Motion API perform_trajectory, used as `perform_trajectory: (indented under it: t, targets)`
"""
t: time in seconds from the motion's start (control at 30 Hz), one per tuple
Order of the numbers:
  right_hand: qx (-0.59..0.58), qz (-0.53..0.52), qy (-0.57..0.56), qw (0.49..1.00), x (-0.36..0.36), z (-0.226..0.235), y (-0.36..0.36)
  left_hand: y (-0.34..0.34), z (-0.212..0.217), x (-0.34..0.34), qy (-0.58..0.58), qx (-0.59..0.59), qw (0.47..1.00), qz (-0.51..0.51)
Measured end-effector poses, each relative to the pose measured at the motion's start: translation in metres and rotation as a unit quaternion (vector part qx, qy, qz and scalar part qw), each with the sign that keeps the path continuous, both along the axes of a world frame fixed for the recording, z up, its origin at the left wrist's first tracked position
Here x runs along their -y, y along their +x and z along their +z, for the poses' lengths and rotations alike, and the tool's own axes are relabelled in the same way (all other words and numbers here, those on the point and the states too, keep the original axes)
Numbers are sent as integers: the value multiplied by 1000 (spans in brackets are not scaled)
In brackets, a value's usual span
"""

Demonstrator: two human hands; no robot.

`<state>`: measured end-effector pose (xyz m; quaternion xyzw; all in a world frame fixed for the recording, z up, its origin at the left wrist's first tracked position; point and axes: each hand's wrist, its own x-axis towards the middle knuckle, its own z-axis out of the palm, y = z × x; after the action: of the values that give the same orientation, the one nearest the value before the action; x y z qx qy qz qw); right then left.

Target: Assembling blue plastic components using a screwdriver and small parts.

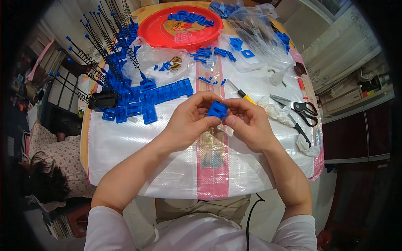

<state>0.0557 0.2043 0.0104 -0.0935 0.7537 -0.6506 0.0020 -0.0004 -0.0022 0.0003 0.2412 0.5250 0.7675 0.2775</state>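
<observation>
Centre of frame: a person's left grip and right grip hold a blue plastic part above a white-covered surface. Blue pieces with black springs crowd upper left; red tray, top centre; scissors, right.

The head view looks down and forward from above the person's white-shirted torso, across the white woven-plastic-covered surface. It is near enough that the bare left hand and right hand sit about mid-frame; the round red plastic tray lies farther off. The fisheye lens bends edges toward its black rim.
</observation>
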Motion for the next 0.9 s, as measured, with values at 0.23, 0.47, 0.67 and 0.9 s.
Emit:
perform_trajectory:
  t: [0.23,0.47,0.67,0.9]
  targets:
    - [20,20,-90,996,-1,0,-3,-8,-2,2,38,88,995,2]
    - [31,17,-103,994,-4,1,-3,-8,0,2,48,85,995,-11]
    - [4,12,-86,996,-2,2,-3,-14,-4,6,85,116,989,-31]
    - [-52,-12,76,996,-2,3,-1,-11,-5,5,72,138,988,-12]
